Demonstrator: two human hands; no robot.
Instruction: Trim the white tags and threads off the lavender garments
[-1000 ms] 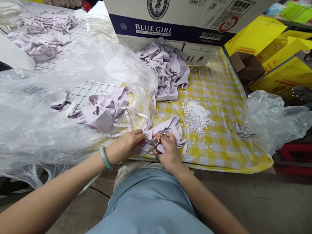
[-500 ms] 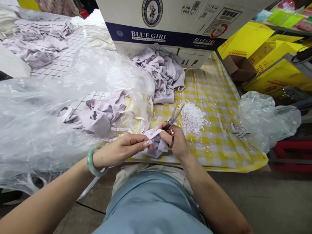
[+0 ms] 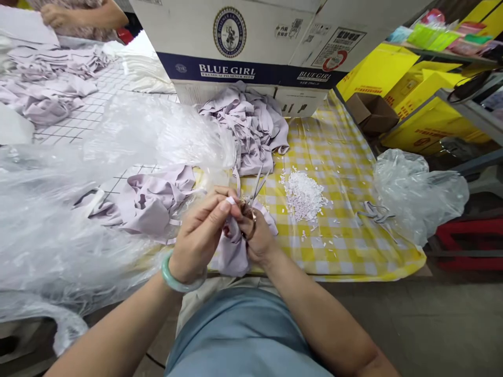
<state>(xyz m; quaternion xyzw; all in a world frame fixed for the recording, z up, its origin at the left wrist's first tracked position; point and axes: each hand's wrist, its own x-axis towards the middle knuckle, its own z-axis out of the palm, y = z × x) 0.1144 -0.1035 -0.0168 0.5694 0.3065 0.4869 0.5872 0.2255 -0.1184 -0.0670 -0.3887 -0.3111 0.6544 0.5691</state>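
My right hand [image 3: 255, 235] has its fingers in the handles of a pair of scissors [image 3: 257, 188], whose blades point away from me and stand apart. Beside it, my left hand [image 3: 206, 228] is closed in a pinch, with a small white piece [image 3: 230, 200] showing at the thumb tip. A lavender fabric garment [image 3: 233, 254] hangs bunched between and below both hands. Where the fingers meet the cloth is partly hidden. Just right of the hands, a heap of small white cut bits [image 3: 304, 195] lies on the yellow checked tablecloth [image 3: 334, 152].
Behind stands a Blue Girl carton [image 3: 243, 42], with a lavender garment pile [image 3: 251, 125] before it. Clear plastic [image 3: 129, 131] spreads leftward around another lavender garment [image 3: 157, 199]. A plastic bag [image 3: 420, 193] hangs at the right edge. Another person's hand [image 3: 58, 15] is far left.
Both hands and the scissors have shifted left, and my left hand has turned upward to a pinch near the blades. Another person's hand has come into view at the upper left.
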